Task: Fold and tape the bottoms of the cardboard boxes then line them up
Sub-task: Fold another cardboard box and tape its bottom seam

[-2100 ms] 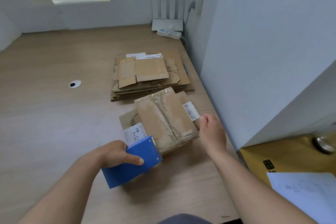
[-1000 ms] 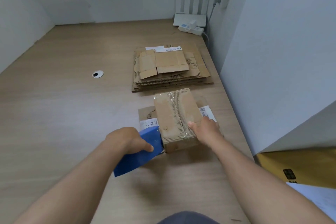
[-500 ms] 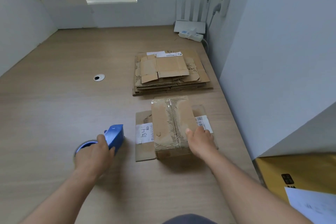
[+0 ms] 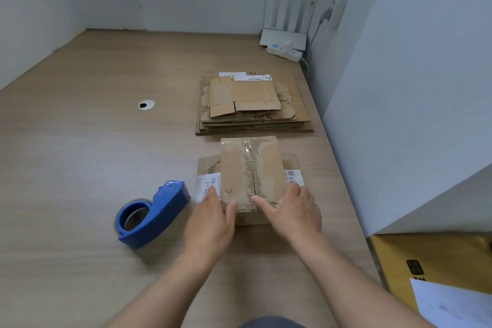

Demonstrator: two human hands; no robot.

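Left hand (image 4: 210, 217) off tape dispenser (image 4: 153, 217), now straight-fingered like right hand (image 4: 292, 212), both against taped box (image 4: 251, 173)

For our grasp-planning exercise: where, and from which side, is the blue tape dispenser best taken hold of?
Probably grip the tape dispenser by its long blue body, beyond the roll, from above with the left hand, the nearer one. That body is narrow and flat-sided, so a hand can close across it.
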